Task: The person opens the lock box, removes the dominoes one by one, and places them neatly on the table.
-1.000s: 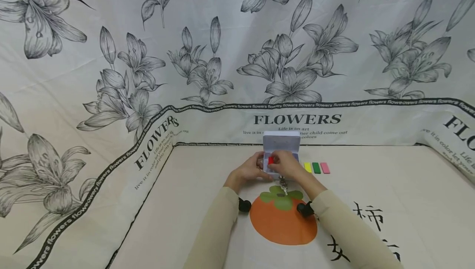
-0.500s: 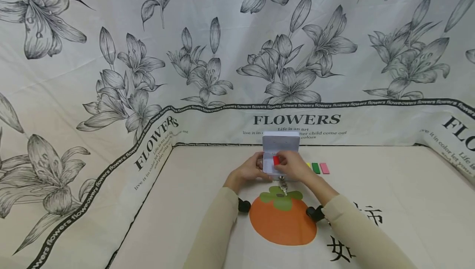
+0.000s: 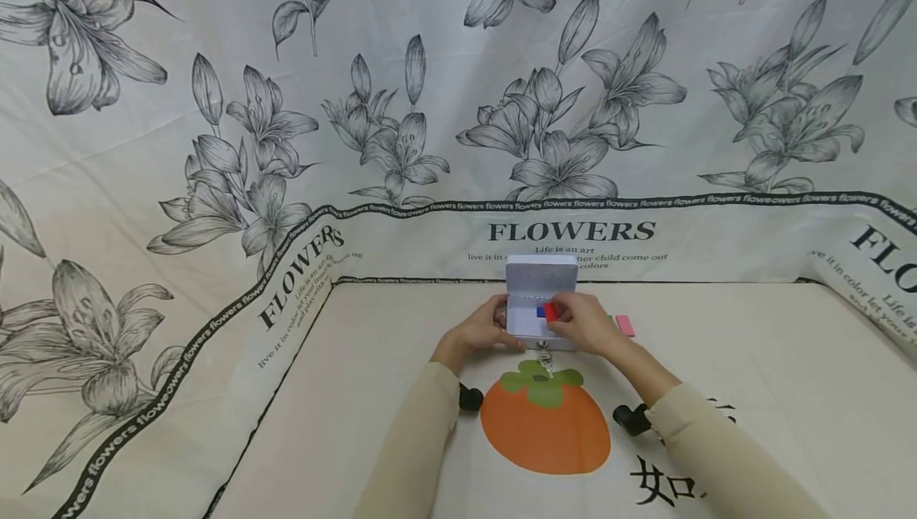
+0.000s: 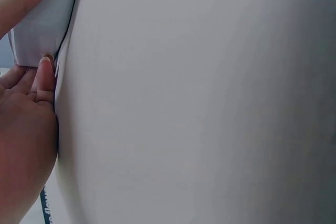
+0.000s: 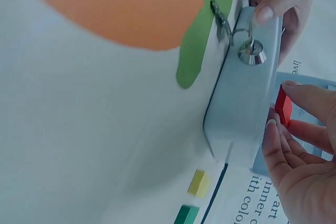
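Note:
A small pale metal cash box (image 3: 550,343) stands with its lid (image 3: 542,275) raised. A key sits in its front lock (image 5: 252,52), with a metal chain hanging from it. My left hand (image 3: 473,329) grips the box's left end, thumb at the front and fingers along the side. Over the right part of the box's inside, my right hand (image 3: 589,321) pinches a red block (image 5: 284,107) between thumb and fingertips. A blue block (image 3: 540,312) shows inside the box just left of the red one, partly covered by it.
Right of the box lie a yellow block (image 5: 199,183), a green block (image 5: 186,215) and a pink block (image 3: 626,325). The tablecloth bears a printed orange persimmon (image 3: 546,431) and black characters (image 3: 665,481). A flowered curtain (image 3: 401,232) rises behind the table.
My right hand has moved rightward across the box with the red block in its pinch. The blue block has come into sight behind it. My left hand has stayed on the box.

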Demonstrator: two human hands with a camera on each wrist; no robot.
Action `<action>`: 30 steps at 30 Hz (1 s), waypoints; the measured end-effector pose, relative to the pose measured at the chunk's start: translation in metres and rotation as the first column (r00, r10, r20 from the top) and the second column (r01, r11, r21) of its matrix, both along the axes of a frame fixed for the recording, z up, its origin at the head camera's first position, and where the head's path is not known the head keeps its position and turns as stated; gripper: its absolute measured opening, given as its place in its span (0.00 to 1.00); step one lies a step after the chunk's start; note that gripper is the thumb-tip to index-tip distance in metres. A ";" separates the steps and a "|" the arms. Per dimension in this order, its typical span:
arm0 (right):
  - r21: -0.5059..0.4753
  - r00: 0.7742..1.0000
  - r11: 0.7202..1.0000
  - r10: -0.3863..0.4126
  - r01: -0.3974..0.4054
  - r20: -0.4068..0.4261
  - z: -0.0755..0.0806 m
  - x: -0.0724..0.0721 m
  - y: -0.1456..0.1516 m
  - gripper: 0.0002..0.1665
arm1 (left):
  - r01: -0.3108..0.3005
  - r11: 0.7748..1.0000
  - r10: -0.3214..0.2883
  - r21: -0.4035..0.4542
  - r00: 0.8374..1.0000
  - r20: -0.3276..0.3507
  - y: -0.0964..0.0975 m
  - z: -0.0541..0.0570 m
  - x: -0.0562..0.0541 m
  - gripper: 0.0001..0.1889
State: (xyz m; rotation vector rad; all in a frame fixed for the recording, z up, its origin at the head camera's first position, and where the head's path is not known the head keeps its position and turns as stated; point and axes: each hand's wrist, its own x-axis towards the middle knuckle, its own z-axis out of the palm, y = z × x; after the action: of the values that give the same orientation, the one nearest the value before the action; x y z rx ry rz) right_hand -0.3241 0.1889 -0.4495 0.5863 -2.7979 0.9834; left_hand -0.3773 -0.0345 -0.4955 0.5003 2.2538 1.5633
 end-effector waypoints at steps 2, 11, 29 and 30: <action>0.002 1.000 1.000 -0.009 0.009 -0.007 -0.001 0.001 0.005 0.20 | -0.002 1.000 0.002 -0.001 1.000 0.006 0.000 -0.001 0.000 0.53; -0.008 0.999 1.000 -0.012 0.012 0.043 0.003 0.009 0.021 0.23 | -0.013 1.000 0.013 -0.011 1.000 0.012 0.001 -0.002 0.001 0.54; 0.038 0.997 0.998 -0.057 0.055 0.043 0.002 0.008 0.044 0.23 | -0.005 1.000 0.006 -0.030 1.000 0.009 -0.001 -0.001 -0.002 0.54; 0.037 0.998 0.998 -0.056 0.054 0.039 0.003 0.009 0.046 0.24 | -0.005 1.000 0.005 -0.028 1.000 0.010 -0.001 0.000 -0.002 0.54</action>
State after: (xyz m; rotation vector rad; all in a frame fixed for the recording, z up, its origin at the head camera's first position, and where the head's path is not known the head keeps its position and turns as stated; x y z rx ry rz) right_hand -0.3150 0.2345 -0.4466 0.4962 -2.8563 0.9464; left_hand -0.3793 -0.0360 -0.4959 0.4787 2.2682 1.5314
